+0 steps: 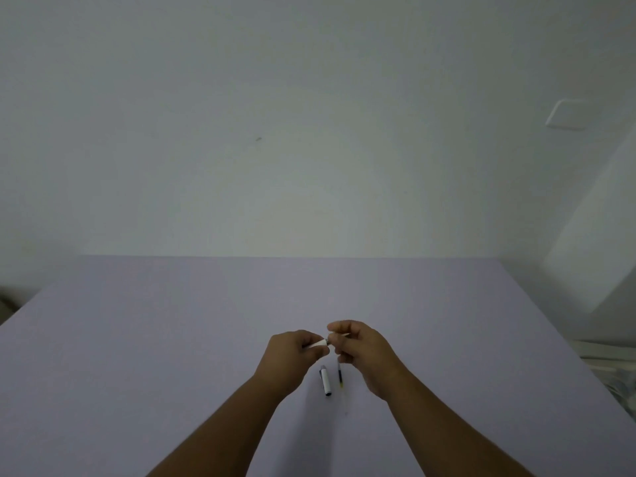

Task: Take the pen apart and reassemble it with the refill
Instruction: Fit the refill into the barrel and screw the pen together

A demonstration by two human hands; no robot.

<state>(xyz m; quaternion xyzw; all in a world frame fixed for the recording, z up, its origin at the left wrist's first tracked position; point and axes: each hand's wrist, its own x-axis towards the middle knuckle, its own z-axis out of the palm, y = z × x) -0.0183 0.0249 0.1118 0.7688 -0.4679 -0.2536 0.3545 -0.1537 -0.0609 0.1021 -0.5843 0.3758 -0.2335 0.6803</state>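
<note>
Two bare forearms rising from the bottom edge of the frame, meeting just below centre over a flat, pale lilac tabletop (172,339). Left hand (290,356) curled around a white, slim plastic pen barrel (318,344), only a short stretch of it showing past the thumb and pointing up and to the right. Right hand (361,349) just beside the left, fingertips (335,328) pinched on a small grey tip section (328,340) at the barrel's exposed end, with a thin pale sliver poking out to the right between those fingers. Joined or already parted, barrel and tip section: too small and blurred to tell.

Below the two hands, flat on the tabletop, a short white pen cap with a dark clip and dark ends (326,380), lying nearly upright in the frame, slightly tilted. Just right of it, close but apart, a thin dark refill with a yellowish lower part (340,376), its upper end tucked under the right hand's curled fingers in this view; touching the hand or not, cannot tell.

Upper half of the frame filled by a plain whitish wall (275,115). At upper right, a white rectangular wall plate (569,114). At the right edge, lower down, pale blurred clutter beyond the table's side.
</note>
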